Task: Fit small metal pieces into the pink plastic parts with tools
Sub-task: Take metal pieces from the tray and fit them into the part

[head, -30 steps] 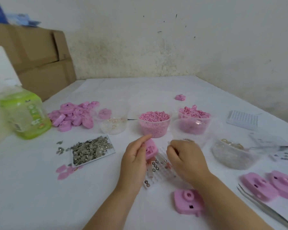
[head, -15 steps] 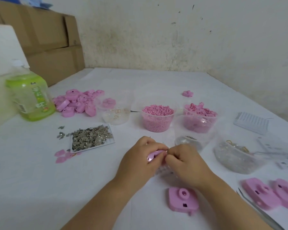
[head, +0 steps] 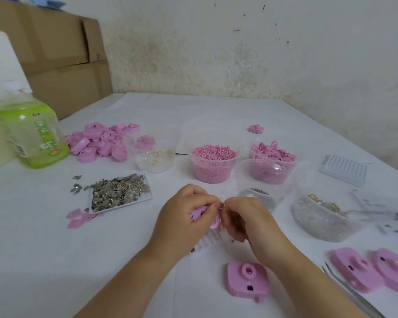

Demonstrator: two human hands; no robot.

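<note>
White desk [head: 216,115], cluttered. Tray of metal pieces [head: 120,191] lay left of centre. Left hand [head: 184,216] and right hand [head: 246,222] met near centre, above the desk. Left gripped a pink part [head: 202,213]; right's curled fingertips touched its edge (whether they pinched anything, could not tell).

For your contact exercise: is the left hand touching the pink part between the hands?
Touching. The head view shows the left hand gripping the pink part directly.
</note>
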